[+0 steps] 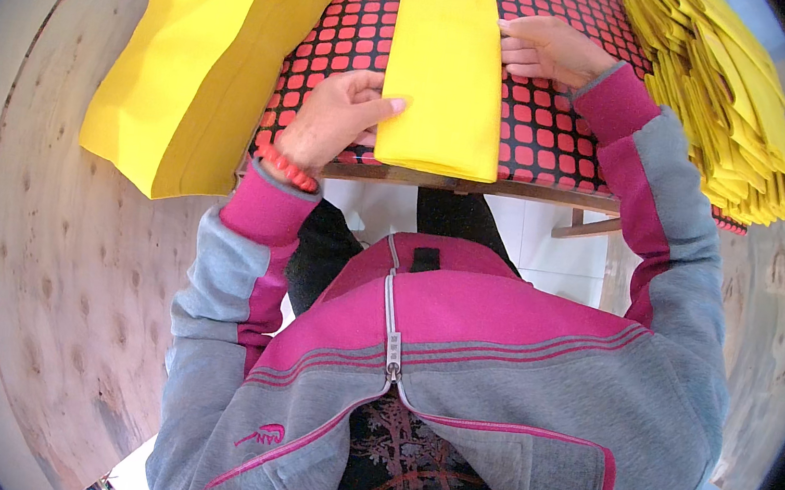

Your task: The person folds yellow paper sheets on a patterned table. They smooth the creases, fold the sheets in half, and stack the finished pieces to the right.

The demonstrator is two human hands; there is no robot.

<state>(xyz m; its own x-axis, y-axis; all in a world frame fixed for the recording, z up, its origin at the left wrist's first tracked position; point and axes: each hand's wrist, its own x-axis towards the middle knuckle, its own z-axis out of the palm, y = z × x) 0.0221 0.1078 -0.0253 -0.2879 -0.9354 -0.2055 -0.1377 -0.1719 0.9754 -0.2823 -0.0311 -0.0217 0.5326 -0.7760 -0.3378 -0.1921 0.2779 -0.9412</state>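
A long folded strip of yellow cloth lies on the table in front of me, its near end at the table's front edge. My left hand grips its left edge near that end, thumb on top and the other fingers beside or under it. Farther up, my right hand pinches the strip's right edge between curled fingers; the thumb is partly out of sight. A red beaded bracelet circles my left wrist. The far end of the strip runs past the top of the view.
Left of the strip, yellow cloth sheets lie in a flat stack that hangs over the table edge. At the right stands a thick pile of folded yellow pieces. The tablecloth has a red and black grid. Wooden boards flank me.
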